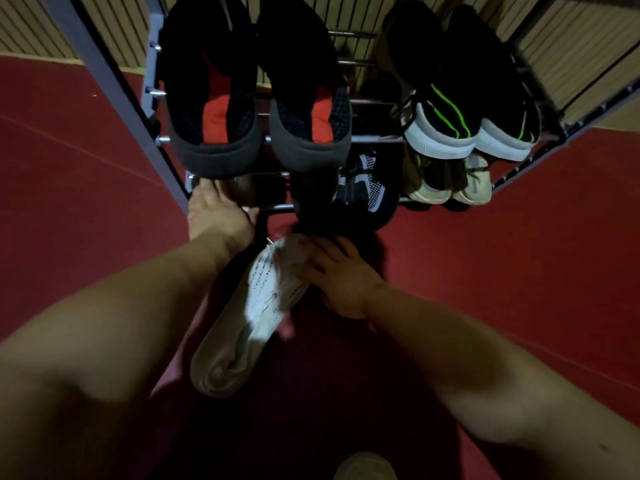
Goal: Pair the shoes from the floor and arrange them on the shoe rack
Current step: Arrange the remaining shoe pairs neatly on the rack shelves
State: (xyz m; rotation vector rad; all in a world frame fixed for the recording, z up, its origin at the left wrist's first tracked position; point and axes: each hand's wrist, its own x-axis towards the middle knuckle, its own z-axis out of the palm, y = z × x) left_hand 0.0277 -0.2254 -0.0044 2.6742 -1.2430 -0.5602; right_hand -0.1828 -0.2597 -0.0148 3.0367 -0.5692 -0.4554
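The white shoe [242, 327] is off the rack [356, 34], held tilted low over the red floor [502, 254] just in front of the bottom shelf. Its far end points up toward the rack and its near end hangs toward the person. The right grip [341, 275] grasps it at that far end, with the fingers curled over the top and the thumb showing below.

The left grip [216, 213] reaches into the left end of the bottom shelf, under the top one. Its fingers are hidden in the shadow there, so I cannot tell whether it is clenched, released or grasping anything.

On the top shelf a black red pair [214, 112] sits at the left and a black green pair [446, 112] with white soles sits at the right (each pair side by side, ends hanging over the front bar). On the bottom shelf a grey shoe [367, 185] lies in the middle, with a beige pair [433, 188] to its right. A pale toe [363, 465] shows at the bottom edge.
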